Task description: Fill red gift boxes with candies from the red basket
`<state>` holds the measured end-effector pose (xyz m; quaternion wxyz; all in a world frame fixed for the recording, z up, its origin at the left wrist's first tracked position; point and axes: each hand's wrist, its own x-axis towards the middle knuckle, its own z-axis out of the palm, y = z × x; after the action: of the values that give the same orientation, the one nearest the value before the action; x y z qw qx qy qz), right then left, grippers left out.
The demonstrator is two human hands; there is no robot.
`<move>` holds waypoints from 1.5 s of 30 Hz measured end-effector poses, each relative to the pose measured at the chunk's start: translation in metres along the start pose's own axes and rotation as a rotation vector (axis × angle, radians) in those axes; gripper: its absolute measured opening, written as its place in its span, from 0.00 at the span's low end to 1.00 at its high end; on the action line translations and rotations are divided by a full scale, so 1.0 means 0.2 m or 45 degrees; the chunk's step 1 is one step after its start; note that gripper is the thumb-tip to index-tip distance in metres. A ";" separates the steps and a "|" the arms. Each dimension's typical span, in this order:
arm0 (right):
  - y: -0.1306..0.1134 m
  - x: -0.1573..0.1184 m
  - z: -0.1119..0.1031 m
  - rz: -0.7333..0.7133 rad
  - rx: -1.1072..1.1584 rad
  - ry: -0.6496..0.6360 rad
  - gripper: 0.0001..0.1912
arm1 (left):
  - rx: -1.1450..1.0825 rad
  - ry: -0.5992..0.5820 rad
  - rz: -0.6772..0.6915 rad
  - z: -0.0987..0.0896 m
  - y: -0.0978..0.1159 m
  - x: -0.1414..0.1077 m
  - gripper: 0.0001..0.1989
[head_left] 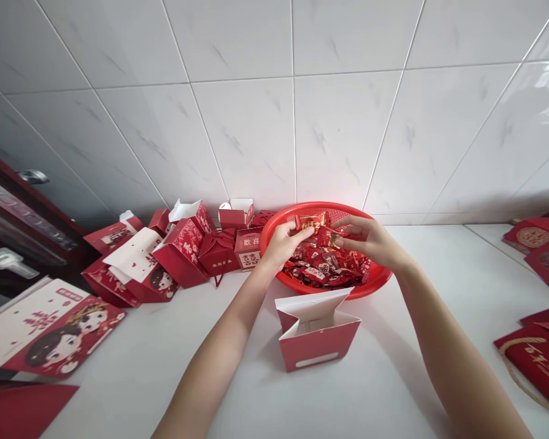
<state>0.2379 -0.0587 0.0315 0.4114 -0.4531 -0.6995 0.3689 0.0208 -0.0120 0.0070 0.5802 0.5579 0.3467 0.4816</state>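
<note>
Above a red plastic basket point(384, 281) heaped with wrapped candies point(327, 268), both my hands are at work. My left hand point(283, 242) pinches a red and gold wrapped candy point(315, 221) between thumb and fingers. A second, dark red wrapped candy point(328, 237) is between the thumb and fingertips of my right hand point(369, 239). In front of the basket stands a red gift box point(319, 344), its top open and its white back flap raised. What lies inside that box is hidden.
Several red and white gift boxes point(183, 253) stand along the tiled wall at left. A larger box with cartoon figures point(55, 326) is nearer. Red bags, one with a rope handle point(537, 363), lie at the right edge. A dark cabinet point(22, 225) borders the left.
</note>
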 end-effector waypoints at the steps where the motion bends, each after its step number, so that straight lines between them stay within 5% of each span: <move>1: 0.00 0.00 0.01 0.017 -0.008 0.024 0.23 | -0.002 -0.008 0.013 0.00 0.00 0.00 0.21; 11: 0.03 0.03 0.10 0.062 -0.031 0.086 0.26 | 0.052 -0.084 0.062 0.00 0.02 -0.01 0.23; 18: 0.06 0.02 0.00 0.036 -0.096 0.055 0.21 | 0.076 0.049 0.159 0.00 0.01 -0.01 0.18; 21: 0.08 0.02 -0.06 0.074 -0.293 -0.081 0.17 | 0.043 0.144 0.164 -0.01 0.00 0.00 0.15; 24: 0.08 0.01 -0.04 0.248 -0.591 -0.412 0.13 | 0.021 0.158 0.147 -0.01 -0.01 0.00 0.15; 27: 0.06 0.01 0.03 0.430 -0.882 -0.612 0.27 | 0.022 0.132 0.141 -0.02 -0.01 0.01 0.15; 33: 0.05 0.03 0.12 0.431 -1.039 -0.616 0.46 | 0.096 0.137 0.109 -0.03 -0.02 0.00 0.18; 39: 0.04 0.03 0.12 0.280 -1.119 -0.610 0.22 | 0.072 0.098 0.107 -0.03 -0.03 0.01 0.19; 45: 0.04 0.03 0.13 0.279 -1.147 -0.459 0.13 | 0.075 0.119 0.116 -0.02 -0.02 0.00 0.18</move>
<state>0.2147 -0.0536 0.0160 0.0061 -0.5857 -0.7977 0.1435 0.0177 -0.0094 0.0024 0.5241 0.5669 0.3618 0.5225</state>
